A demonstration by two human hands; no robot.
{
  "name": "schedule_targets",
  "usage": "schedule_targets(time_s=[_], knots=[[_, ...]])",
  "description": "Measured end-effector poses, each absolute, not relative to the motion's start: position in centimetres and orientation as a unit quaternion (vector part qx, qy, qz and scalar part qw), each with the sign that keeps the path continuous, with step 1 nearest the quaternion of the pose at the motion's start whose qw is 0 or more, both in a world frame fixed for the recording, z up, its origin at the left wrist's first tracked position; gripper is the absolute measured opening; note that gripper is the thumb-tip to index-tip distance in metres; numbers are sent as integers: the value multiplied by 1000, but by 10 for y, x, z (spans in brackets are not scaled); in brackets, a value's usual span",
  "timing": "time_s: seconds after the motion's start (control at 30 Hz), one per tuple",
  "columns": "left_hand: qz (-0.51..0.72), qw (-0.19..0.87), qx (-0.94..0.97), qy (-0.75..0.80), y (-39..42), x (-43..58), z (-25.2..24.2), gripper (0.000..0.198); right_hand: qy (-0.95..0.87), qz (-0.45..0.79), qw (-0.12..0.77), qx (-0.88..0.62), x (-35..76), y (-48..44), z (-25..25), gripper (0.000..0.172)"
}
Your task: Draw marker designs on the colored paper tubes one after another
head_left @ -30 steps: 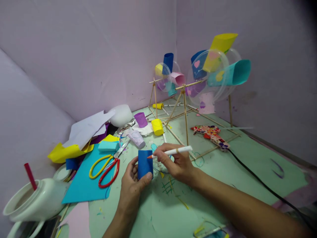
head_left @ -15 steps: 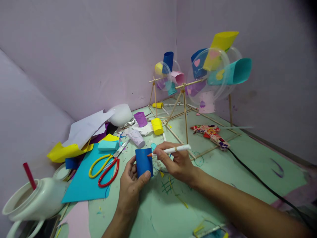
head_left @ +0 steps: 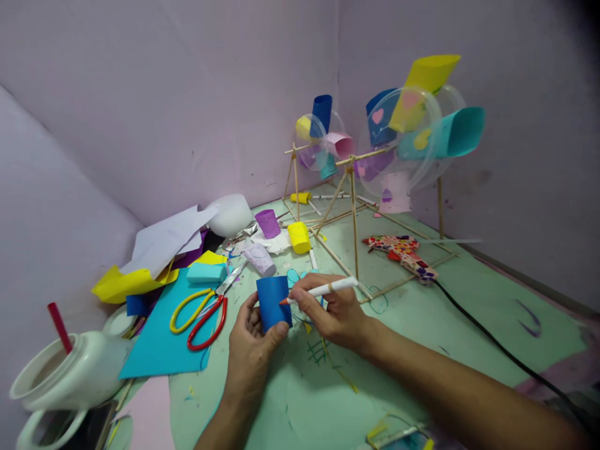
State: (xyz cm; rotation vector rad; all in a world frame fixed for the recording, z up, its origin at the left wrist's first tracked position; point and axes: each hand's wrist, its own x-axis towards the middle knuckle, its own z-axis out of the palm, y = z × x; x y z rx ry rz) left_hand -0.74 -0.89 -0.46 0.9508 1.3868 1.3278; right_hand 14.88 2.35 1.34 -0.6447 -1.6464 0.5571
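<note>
My left hand (head_left: 257, 344) is closed around a blue paper tube (head_left: 272, 300), thumb at its lower front and fingers behind its left side. In my right hand (head_left: 335, 312) is a white marker (head_left: 335, 287) with an orange-red tip, pinched between thumb and fingers. That tip is at the tube's right front, touching or very near it. Left of the tube lie scissors (head_left: 206, 319) with one yellow and one red handle, partly on a turquoise sheet (head_left: 164, 344). Just behind stand a pale lilac tube (head_left: 260, 259), a purple one (head_left: 268, 224) and a yellow one (head_left: 299, 238).
Two stick frames carry wheels of clear discs and coloured paper tubes (head_left: 462, 132). A patterned glue gun (head_left: 400, 253) lies at right, its black cord (head_left: 497, 350) trailing forward. At left are a tipped white pot (head_left: 89, 369), crumpled yellow paper (head_left: 134, 284) and white sheets (head_left: 164, 240).
The marker tip has moved lower on the blue tube, and my right hand has dropped slightly. The view has shifted a little. Both grips are kept.
</note>
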Motion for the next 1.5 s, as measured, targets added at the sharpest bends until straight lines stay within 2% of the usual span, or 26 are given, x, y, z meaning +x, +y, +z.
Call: schedule_targets(time_s=[0.43, 0.73, 0.9, 1.07, 1.23, 1.5], knots=[[568, 465, 374, 567, -9, -5, -4, 81, -698, 216, 616, -295, 149, 25, 14, 19], [585, 538, 293, 531, -7, -6, -3, 86, -690, 251, 622, -273, 149, 22, 15, 20], [591, 580, 281, 484, -5, -11, -4, 77, -657, 268, 641, -291, 151, 21, 15, 23], [591, 616, 275, 442, -6, -11, -2, 64, -696, 274, 609, -265, 149, 21, 15, 19], [585, 635, 271, 426, -7, -11, 1, 53, -668, 276, 639, -262, 149, 21, 15, 19], [577, 625, 288, 440, -6, -11, -3, 68, -690, 269, 620, -259, 147, 22, 13, 18]])
